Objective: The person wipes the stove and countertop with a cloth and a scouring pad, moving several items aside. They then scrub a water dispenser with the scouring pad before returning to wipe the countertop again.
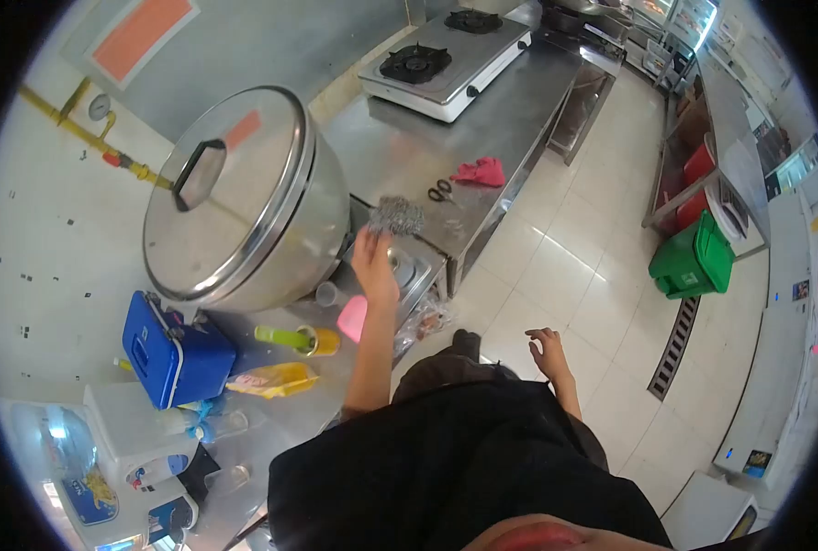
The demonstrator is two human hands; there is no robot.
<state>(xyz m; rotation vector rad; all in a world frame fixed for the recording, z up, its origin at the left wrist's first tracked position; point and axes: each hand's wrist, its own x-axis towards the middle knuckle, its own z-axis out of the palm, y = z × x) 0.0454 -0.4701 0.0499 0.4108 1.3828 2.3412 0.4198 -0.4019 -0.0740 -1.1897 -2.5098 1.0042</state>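
Note:
My left hand (372, 257) reaches over the steel counter and grips a grey steel wool scrubber (397, 217) by its near edge. Just left of that hand stands a big lidded steel pot (244, 202). Beneath the hand is a round metal burner or fitting (404, 266), partly covered by my arm. A pink plastic item (352, 318) lies against my forearm. My right hand (548, 353) hangs over the floor beside my body, fingers loosely apart, holding nothing.
Scissors (440, 191) and a red cloth (479, 173) lie farther along the counter, before a two-burner stove (446, 62). A blue cooler box (175, 349), yellow tape roll (319, 342) and yellow packet (274, 379) sit at left. A green bin (694, 257) stands right.

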